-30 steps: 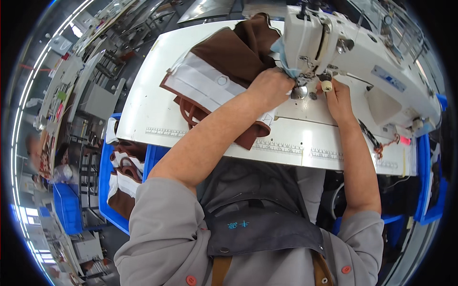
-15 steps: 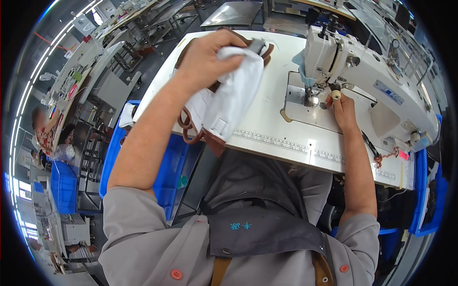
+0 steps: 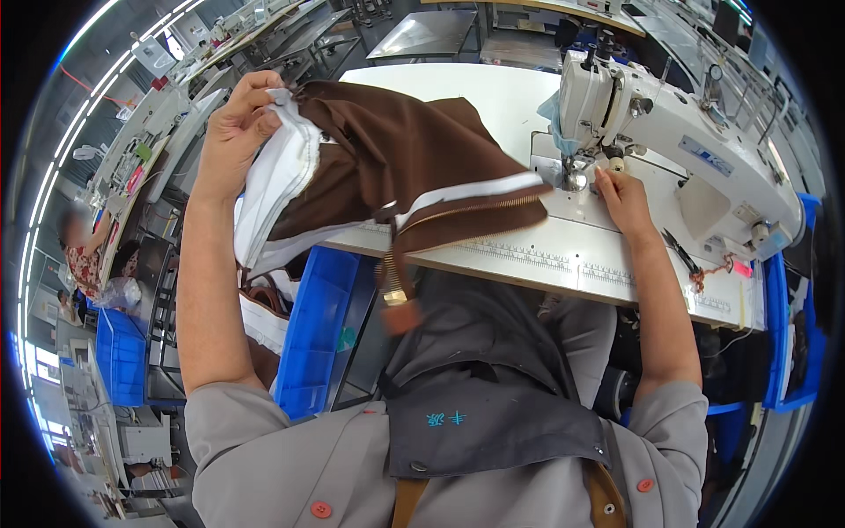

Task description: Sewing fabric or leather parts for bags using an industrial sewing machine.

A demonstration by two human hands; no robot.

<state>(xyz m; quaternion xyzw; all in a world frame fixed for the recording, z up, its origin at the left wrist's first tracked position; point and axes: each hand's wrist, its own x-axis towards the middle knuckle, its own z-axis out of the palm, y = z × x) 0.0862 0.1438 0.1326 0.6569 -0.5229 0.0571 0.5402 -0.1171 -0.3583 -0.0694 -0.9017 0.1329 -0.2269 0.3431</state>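
Carefully mind the dangling zipper end (image 3: 394, 297) near the table (image 3: 488, 86), pinching brown zippered fabric (image 3: 400, 145) in the left hand (image 3: 239, 123); cannot tell the grip of the right hand (image 3: 625, 198).

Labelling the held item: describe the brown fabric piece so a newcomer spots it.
Find the white sewing machine on the white table. Left of it, the person's left hand grips one end of the brown fabric piece. Unlike the brown-and-white pieces in the blue bin below, it is held up, with a gold-toothed zipper along its near edge.
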